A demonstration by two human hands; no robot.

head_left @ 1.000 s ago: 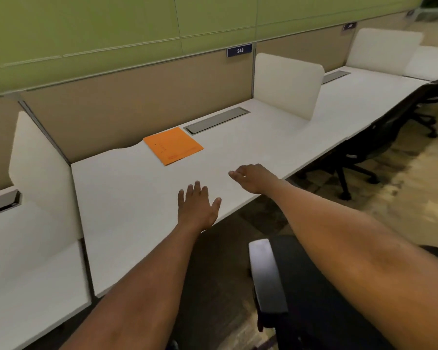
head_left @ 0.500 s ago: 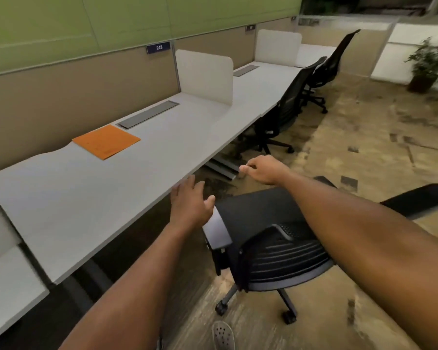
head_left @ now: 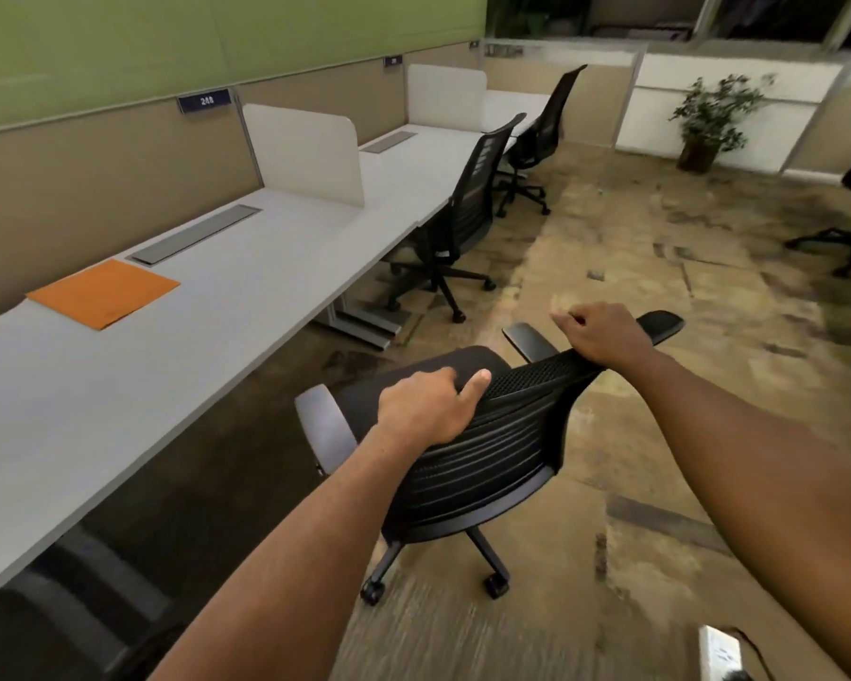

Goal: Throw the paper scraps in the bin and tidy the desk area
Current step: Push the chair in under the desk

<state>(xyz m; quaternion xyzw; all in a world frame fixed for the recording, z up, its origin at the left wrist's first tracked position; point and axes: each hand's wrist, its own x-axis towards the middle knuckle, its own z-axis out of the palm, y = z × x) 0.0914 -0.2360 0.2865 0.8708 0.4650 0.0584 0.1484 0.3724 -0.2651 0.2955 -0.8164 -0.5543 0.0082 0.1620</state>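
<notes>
A black mesh office chair point(head_left: 482, 474) stands on the floor just off the white desk point(head_left: 178, 346), its back toward me. My left hand point(head_left: 426, 405) grips the left end of the backrest's top edge. My right hand point(head_left: 598, 336) is closed over the right end of the same edge. An orange folder point(head_left: 104, 293) lies flat on the desk near the back partition. No paper scraps or bin show in the head view.
Two more black chairs point(head_left: 463, 228) are tucked at the neighbouring desks further along. White dividers point(head_left: 305, 154) separate the desks. A potted plant point(head_left: 708, 125) stands by the far wall. A white object point(head_left: 720, 656) lies on the floor at bottom right.
The view has swung right, away from the desk. Both hands left the desk edge and took hold of the chair's backrest.
</notes>
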